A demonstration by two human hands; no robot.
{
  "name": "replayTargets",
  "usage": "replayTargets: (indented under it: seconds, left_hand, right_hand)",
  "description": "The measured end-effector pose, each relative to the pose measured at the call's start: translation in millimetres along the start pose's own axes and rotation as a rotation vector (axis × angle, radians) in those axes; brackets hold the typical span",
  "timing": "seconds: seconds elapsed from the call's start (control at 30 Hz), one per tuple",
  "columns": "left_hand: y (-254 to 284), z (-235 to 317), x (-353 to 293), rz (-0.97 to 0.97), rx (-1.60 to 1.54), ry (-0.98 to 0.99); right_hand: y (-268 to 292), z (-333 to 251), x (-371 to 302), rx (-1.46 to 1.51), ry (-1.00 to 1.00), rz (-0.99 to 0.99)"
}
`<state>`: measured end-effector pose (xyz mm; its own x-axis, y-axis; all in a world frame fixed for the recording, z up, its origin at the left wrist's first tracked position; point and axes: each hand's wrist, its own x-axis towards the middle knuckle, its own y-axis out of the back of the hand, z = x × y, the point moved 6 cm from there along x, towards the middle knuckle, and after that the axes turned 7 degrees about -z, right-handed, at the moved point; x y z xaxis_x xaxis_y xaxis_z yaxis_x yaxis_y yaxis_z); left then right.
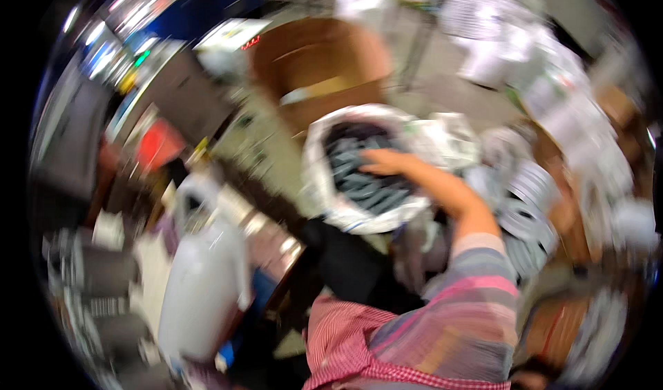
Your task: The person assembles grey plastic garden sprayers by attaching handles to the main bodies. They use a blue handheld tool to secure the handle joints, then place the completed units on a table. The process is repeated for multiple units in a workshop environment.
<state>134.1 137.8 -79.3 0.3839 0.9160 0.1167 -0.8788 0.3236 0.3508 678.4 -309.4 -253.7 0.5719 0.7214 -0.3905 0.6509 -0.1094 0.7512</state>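
Observation:
My right hand point(385, 162) reaches over the rim of a white woven sack point(319, 203) and touches, or hovers just above, the dark grey parts point(369, 193) heaped inside. Motion smears the fingers, so I cannot make out whether they grip one of the parts. These parts look curved and piled loosely; their exact kind is too blurred to tell. The striped sleeve of that arm crosses the lower right. Nowhere in the picture does my left hand show.
A large brown cardboard box point(276, 51) stands open beyond the sack. White stacked round pieces point(532, 189) lie to the right. A pale grey bag point(207, 286) sits on the left near a bench, with a red container point(159, 145) behind it. Grey stacked parts point(103, 272) line the far left.

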Motion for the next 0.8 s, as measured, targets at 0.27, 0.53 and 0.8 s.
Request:
replayTargets:
  seconds: [0.27, 0.53, 0.8]
  left_hand:
    - [-106, 45, -4, -0.18, 0.075, -0.131]
    - [-61, 30, 6, -0.138, 0.056, -0.11]
    - [42, -29, 14, -0.084, -0.091, 0.068]
  right_hand:
    - [-53, 23, -60, -0.068, -0.272, -0.153]
    - [-59, 25, -81, 0.278, -0.36, 0.088]
    - [4, -73, -196, 0.481, 0.141, 0.95]
